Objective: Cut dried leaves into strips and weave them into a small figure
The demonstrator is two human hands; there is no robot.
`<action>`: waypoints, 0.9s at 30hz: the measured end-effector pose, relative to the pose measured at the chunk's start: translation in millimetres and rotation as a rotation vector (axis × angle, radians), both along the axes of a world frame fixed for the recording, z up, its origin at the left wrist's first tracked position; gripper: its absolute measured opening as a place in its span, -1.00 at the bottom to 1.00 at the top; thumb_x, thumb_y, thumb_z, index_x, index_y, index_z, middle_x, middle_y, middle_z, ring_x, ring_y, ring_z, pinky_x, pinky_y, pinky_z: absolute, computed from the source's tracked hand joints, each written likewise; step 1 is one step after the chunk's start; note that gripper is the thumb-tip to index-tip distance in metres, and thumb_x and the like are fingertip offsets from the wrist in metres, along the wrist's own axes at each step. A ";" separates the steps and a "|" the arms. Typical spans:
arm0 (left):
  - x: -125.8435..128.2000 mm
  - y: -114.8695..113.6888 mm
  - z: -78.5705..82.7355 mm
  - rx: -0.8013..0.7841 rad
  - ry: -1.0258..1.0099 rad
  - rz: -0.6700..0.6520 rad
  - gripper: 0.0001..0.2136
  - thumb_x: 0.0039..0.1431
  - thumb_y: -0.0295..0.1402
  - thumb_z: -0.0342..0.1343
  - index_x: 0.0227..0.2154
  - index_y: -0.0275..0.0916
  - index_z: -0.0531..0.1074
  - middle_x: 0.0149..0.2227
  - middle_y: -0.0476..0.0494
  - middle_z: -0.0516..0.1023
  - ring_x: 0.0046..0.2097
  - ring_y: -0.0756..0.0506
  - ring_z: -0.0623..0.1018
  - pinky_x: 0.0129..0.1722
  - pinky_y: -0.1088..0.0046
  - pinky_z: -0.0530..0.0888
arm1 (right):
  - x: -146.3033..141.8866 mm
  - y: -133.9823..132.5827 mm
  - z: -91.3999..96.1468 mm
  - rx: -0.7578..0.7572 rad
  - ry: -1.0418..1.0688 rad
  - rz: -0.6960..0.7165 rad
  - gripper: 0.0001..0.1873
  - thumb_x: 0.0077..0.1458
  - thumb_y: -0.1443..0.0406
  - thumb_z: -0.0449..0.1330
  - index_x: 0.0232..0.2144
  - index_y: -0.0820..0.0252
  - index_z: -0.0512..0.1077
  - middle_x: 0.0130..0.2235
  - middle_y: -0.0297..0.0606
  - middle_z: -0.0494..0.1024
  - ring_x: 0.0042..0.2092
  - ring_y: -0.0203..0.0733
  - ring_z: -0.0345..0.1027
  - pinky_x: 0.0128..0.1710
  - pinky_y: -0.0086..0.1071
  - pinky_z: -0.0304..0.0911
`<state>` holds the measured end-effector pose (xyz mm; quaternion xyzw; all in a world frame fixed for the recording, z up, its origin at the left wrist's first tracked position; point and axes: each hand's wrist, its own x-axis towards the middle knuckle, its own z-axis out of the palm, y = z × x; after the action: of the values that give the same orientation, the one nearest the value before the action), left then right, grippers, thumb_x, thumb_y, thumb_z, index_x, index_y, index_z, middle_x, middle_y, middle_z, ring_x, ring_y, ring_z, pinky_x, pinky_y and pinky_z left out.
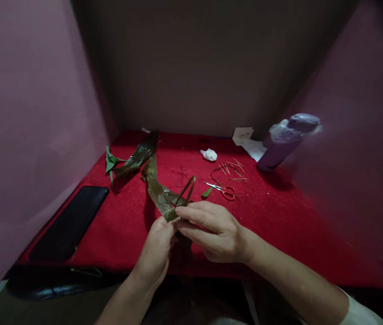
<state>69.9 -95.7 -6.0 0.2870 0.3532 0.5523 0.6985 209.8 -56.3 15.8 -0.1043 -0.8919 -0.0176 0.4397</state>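
From the right hand [214,228], the red cloth [296,216] ran wide open toward three o'clock! Between twelve and one lay trouble: scissors [220,188], then thin sticks [237,179] behind; the purple bottle [277,151] blocked one o'clock, and a long leaf [159,192] barred ten.

L fingers [162,225] grip leaf [157,192], R fingers [196,215] at near end.

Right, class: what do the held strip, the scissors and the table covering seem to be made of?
Strip: probably plant leaf, glossy, thin and olive-green. Scissors: likely steel blades, shiny and silvery; handles perhaps plastic, plain red. Table covering: seemingly cloth, possibly velvet, judging by its soft, mottled nap.
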 end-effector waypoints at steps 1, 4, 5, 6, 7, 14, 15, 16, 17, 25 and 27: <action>-0.5 0.6 -0.7 -0.011 -0.020 0.034 -0.77 0.07 -0.39 0.10 -0.19 -0.29 0.50 -0.27 -0.18 0.60 -0.20 -0.13 0.53 -0.20 0.39 0.42 | 0.4 -1.2 1.1 -0.008 -0.020 0.017 -0.87 0.01 0.51 0.12 -0.36 0.34 0.45 -0.19 -0.03 0.54 -0.20 -0.12 0.40 -0.24 -0.27 0.39; -1.9 1.5 0.9 -0.039 -0.122 0.073 -0.76 0.14 -0.32 0.05 -0.17 -0.26 0.49 -0.21 -0.15 0.58 -0.13 -0.12 0.51 -0.12 0.39 0.39 | 1.8 -4.6 6.2 -0.107 -0.097 0.071 -0.82 0.02 0.51 0.04 -0.33 0.34 0.42 -0.23 -0.05 0.52 -0.24 -0.17 0.37 -0.26 -0.29 0.36; -2.4 1.4 2.3 -0.040 -0.150 0.050 -0.73 0.16 -0.28 0.02 -0.14 -0.25 0.48 -0.19 -0.15 0.58 -0.11 -0.12 0.50 -0.10 0.38 0.38 | 2.4 -5.3 8.6 -0.152 -0.129 0.085 -0.80 0.03 0.51 0.02 -0.32 0.33 0.41 -0.24 -0.07 0.51 -0.24 -0.19 0.36 -0.26 -0.30 0.35; -2.8 1.0 3.8 -0.038 -0.166 0.017 -0.69 0.18 -0.23 -0.01 -0.10 -0.24 0.46 -0.17 -0.16 0.57 -0.09 -0.13 0.49 -0.09 0.37 0.37 | 3.2 -5.8 11.2 -0.196 -0.160 0.099 -0.79 0.03 0.51 0.00 -0.31 0.31 0.40 -0.25 -0.09 0.51 -0.24 -0.20 0.36 -0.25 -0.31 0.35; -3.2 0.7 5.3 -0.034 -0.168 -0.013 -0.66 0.19 -0.19 -0.04 -0.07 -0.24 0.44 -0.17 -0.17 0.57 -0.08 -0.14 0.49 -0.08 0.35 0.37 | 4.1 -5.7 14.0 -0.239 -0.189 0.115 -0.78 0.03 0.51 -0.02 -0.31 0.29 0.39 -0.27 -0.11 0.50 -0.24 -0.21 0.36 -0.24 -0.32 0.34; -2.8 5.2 5.4 -0.007 -0.016 -0.059 -0.70 0.12 -0.22 0.07 -0.19 -0.32 0.50 -0.33 -0.18 0.59 -0.29 -0.11 0.53 -0.31 0.44 0.41 | 7.3 4.5 29.2 -0.470 -0.306 0.159 -0.74 -0.05 0.56 0.00 -0.35 0.24 0.38 -0.32 -0.18 0.45 -0.26 -0.24 0.32 -0.28 -0.38 0.32; -2.4 7.1 4.3 -0.009 -0.003 -0.026 -0.72 0.09 -0.23 0.11 -0.23 -0.33 0.51 -0.38 -0.15 0.58 -0.35 -0.07 0.52 -0.37 0.47 0.40 | 6.4 4.7 29.2 -0.484 -0.315 0.151 -0.73 -0.04 0.56 0.00 -0.33 0.25 0.39 -0.32 -0.18 0.44 -0.27 -0.24 0.32 -0.29 -0.38 0.31; -2.2 8.8 3.2 -0.015 0.006 0.009 -0.73 0.07 -0.24 0.13 -0.27 -0.34 0.51 -0.43 -0.12 0.57 -0.40 -0.04 0.51 -0.44 0.50 0.38 | 5.5 3.9 28.3 -0.504 -0.305 0.147 -0.73 -0.03 0.56 0.00 -0.32 0.25 0.40 -0.30 -0.17 0.45 -0.26 -0.24 0.32 -0.28 -0.37 0.31; -2.2 10.3 2.1 -0.024 0.015 0.041 -0.75 0.05 -0.25 0.15 -0.30 -0.34 0.52 -0.47 -0.10 0.56 -0.45 -0.02 0.49 -0.48 0.52 0.36 | 4.6 1.8 26.7 -0.539 -0.273 0.146 -0.73 -0.01 0.55 0.00 -0.30 0.26 0.40 -0.27 -0.15 0.45 -0.23 -0.23 0.32 -0.25 -0.36 0.31; -9.2 9.7 -0.8 -0.099 0.143 0.132 -0.76 0.04 -0.25 0.13 -0.34 -0.37 0.48 -0.53 -0.14 0.56 -0.50 -0.04 0.51 -0.45 0.47 0.42 | 27.9 -17.1 3.0 -1.902 0.414 0.187 -0.75 0.16 0.29 0.04 -0.16 0.33 0.35 -0.27 -0.09 0.50 -0.31 -0.22 0.45 -0.36 -0.37 0.37; -10.2 8.5 0.0 -0.080 0.187 0.116 -0.75 0.06 -0.24 0.10 -0.36 -0.37 0.46 -0.55 -0.14 0.55 -0.53 -0.04 0.49 -0.46 0.46 0.42 | 39.8 -13.5 4.3 -2.100 0.628 0.143 -0.74 0.18 0.27 0.01 -0.17 0.36 0.35 -0.30 -0.06 0.51 -0.34 -0.26 0.46 -0.43 -0.47 0.36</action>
<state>59.7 -87.2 -6.0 0.2880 0.4547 0.5482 0.6402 249.6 -69.8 20.1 -0.3746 -0.3152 0.8032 0.3394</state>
